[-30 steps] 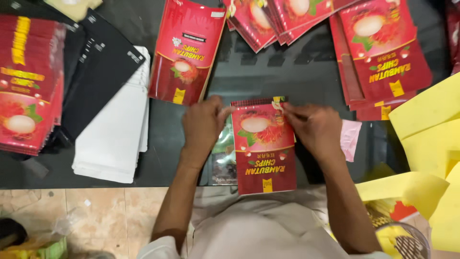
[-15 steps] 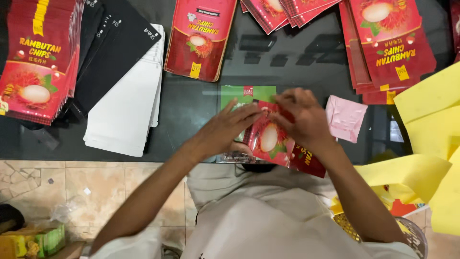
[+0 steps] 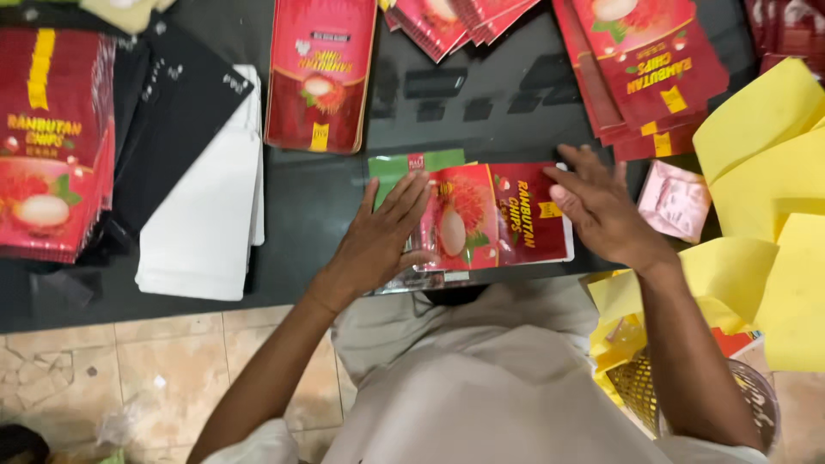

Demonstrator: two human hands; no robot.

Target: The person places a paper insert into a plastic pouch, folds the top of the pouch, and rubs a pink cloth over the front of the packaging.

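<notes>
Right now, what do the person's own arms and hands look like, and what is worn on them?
Both forearms are bare down to the left hand and the right hand. No gloves, rings, watch or wristband show. Pale short sleeves appear only at the lower frame edge, near the upper arms, matching a light, creased shirt.

I see my left hand (image 3: pixel 382 236) lying flat on the left end of a red snack pouch (image 3: pixel 498 215) turned sideways on the dark table (image 3: pixel 326 206). My right hand (image 3: pixel 601 206), fingers spread, touches its right end. A green packet (image 3: pixel 404 165) peeks out underneath.
</notes>
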